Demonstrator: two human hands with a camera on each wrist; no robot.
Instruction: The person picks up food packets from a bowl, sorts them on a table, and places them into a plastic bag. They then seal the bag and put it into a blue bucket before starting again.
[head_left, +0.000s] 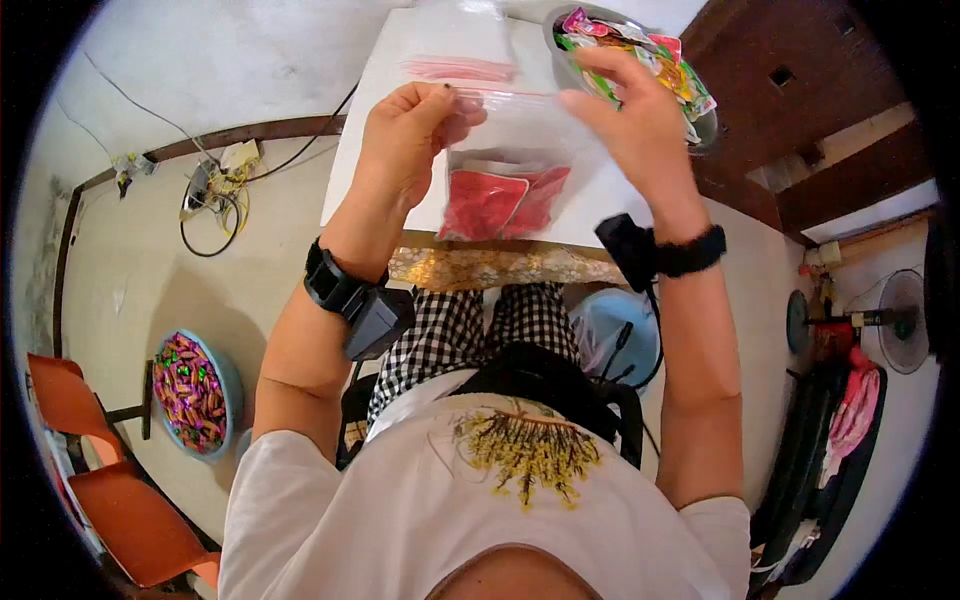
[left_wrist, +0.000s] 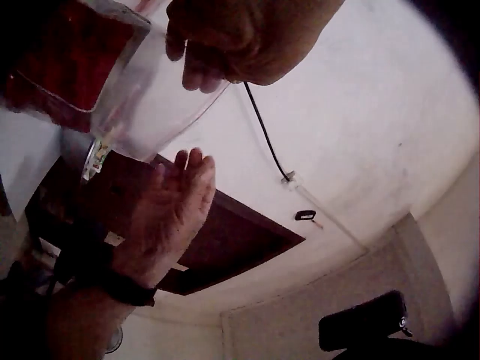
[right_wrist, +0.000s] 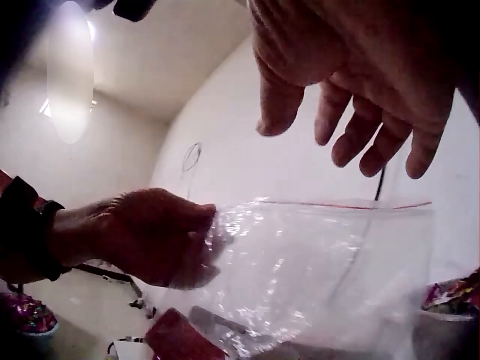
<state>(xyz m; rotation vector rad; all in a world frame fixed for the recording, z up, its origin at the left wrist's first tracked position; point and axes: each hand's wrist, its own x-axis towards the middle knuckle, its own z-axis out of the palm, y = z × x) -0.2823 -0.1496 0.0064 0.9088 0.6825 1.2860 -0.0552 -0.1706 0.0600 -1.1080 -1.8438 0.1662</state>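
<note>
1. Left hand [head_left: 405,135] pinches a corner of the clear zip bag [head_left: 510,125]; right hand [head_left: 640,125] spread wide — apart.
2. Bag over white table [head_left: 410,35] — mouth up, red packets [head_left: 485,208] low, long axis seemingly mouth-to-base.

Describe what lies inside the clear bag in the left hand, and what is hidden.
Inside the clear bag, two red packets show near the bottom, one partly overlapping the other. The overlapped part, and anything behind the packets, cannot be seen.

I've got a white wall [head_left: 270,60] far L, pale flr [head_left: 115,270] below, orange chairs [head_left: 145,525] near L, dk brown woodwork [head_left: 740,90] far R, fan [head_left: 903,325] on R, bright lt [right_wrist: 71,71] overhead.
</note>
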